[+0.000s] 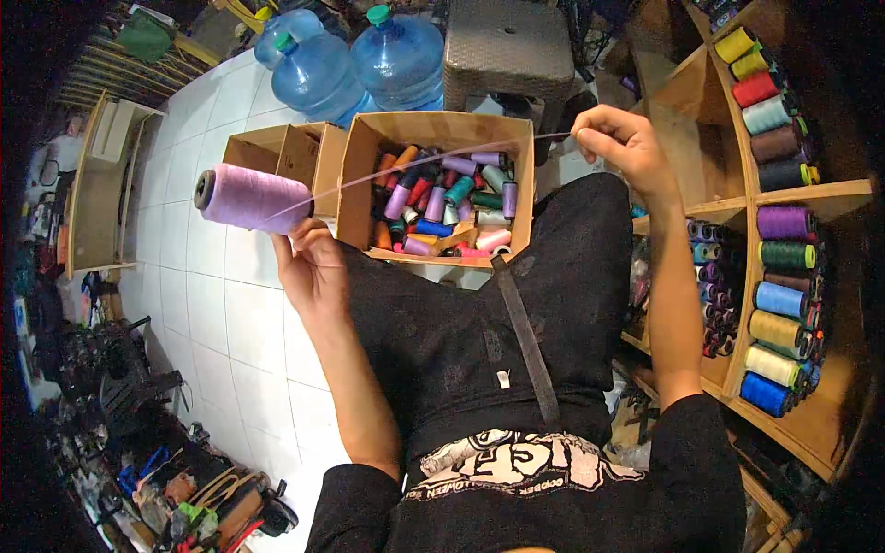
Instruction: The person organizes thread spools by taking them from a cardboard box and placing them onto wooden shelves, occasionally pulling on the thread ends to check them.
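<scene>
A large lilac spool of thread (253,195) lies tilted on its side in my left hand (313,263), whose fingers close around its lower right end. From the spool a lilac thread (431,155) runs taut up and to the right, over an open cardboard box (369,146). My right hand (619,146) pinches the far end of that thread, raised beyond the box's right side. Inside the box, small spools of thread (458,191) in many colours lie jumbled together.
Wooden shelves (811,192) on the right hold rows of coloured thread spools (782,304). Behind the box stand blue water jugs (398,60) and a brown woven-pattern stool (507,55). An empty-looking smaller carton (241,152) adjoins the box. Assorted clutter (203,498) covers the lower left.
</scene>
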Motion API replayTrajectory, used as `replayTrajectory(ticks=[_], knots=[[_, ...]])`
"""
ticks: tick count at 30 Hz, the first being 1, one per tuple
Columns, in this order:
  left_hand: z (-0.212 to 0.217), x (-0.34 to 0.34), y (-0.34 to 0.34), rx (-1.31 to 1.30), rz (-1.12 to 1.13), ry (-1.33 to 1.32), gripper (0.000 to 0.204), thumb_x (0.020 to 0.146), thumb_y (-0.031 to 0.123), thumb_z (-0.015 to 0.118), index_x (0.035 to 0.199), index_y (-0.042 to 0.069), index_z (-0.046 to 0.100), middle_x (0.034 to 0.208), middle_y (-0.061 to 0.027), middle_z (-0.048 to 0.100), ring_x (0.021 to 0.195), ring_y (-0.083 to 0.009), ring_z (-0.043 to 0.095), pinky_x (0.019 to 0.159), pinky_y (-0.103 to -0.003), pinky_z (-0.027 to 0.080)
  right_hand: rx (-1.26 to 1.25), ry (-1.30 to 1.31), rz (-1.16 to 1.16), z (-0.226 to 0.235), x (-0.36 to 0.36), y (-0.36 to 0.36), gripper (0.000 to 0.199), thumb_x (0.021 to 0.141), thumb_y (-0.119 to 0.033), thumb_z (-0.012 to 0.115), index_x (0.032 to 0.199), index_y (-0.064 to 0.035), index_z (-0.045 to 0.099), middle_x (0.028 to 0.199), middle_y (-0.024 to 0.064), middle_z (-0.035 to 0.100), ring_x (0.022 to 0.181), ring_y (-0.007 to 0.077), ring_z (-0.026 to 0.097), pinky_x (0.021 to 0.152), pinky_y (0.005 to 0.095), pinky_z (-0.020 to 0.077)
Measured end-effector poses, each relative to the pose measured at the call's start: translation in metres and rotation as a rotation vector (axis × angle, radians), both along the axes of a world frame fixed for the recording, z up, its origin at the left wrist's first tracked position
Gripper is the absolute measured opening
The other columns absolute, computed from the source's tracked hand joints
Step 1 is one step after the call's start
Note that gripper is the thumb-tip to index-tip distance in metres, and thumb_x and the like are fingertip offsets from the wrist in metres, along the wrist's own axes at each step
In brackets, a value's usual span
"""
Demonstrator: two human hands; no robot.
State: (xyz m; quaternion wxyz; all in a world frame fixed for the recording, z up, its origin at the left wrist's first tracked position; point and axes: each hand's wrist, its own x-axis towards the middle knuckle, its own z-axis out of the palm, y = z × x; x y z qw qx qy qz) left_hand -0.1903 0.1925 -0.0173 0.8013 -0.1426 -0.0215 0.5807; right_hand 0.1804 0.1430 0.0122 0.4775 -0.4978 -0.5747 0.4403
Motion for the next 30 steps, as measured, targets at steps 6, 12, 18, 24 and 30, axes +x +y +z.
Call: replayTrajectory(ticks=[6,12,18,24,30], knots=[[0.007,-0.003,0.006,0.057,0.038,0.160,0.020,0.091,0.013,0.048,0.100,-0.005,0.046,0.076,-0.0107,0.046,0.066,-0.0161,0.042,0.059,-0.025,0.042,-0.031,-0.176,0.009,0.002,0.009,0.000,0.017,0.083,-0.017,0.059,0.089,-0.0003,0.060,0.071,0.0002,0.057,0.066,0.0073,0.052,0.062,0.0220,0.0428],[0.045,0.029,-0.013,0.165,-0.052,0.912,0.031,0.089,0.020,0.050,0.107,-0.005,0.048,0.091,-0.0150,0.058,0.074,-0.0180,0.057,0.058,-0.025,0.048,0.203,-0.787,-0.087,-0.012,0.031,0.028,0.015,0.084,-0.014,0.054,0.089,-0.0001,0.057,0.074,0.0122,0.059,0.067,0.0220,0.056,0.062,0.0307,0.0446],[0.058,0.043,-0.025,0.709,-0.482,1.697,0.014,0.080,0.013,0.065,0.084,0.000,0.059,0.063,-0.0027,0.059,0.051,-0.0057,0.053,0.046,-0.019,0.041,0.290,-1.015,-0.325,0.009,0.048,0.063,0.022,0.087,-0.023,0.048,0.095,-0.0039,0.056,0.080,0.0198,0.061,0.078,0.0353,0.059,0.067,0.0421,0.0470],[0.021,0.068,-0.018,0.781,0.088,2.353,0.023,0.080,0.017,0.066,0.073,-0.002,0.057,0.058,-0.0018,0.056,0.054,-0.0053,0.050,0.049,-0.022,0.039,0.258,-0.562,-0.252,0.074,0.007,0.056,0.020,0.087,-0.023,0.050,0.091,-0.0051,0.058,0.065,0.0067,0.057,0.056,0.0185,0.056,0.049,0.0290,0.0417],[0.002,0.077,0.014,0.372,0.157,1.857,0.024,0.081,0.020,0.065,0.072,0.000,0.054,0.062,-0.0056,0.059,0.055,-0.0090,0.056,0.050,-0.023,0.045,-0.458,0.386,0.347,0.084,-0.104,-0.042,0.019,0.088,-0.017,0.052,0.091,0.0016,0.054,0.056,-0.0036,0.040,0.046,0.0044,0.038,0.041,0.0214,0.0277]])
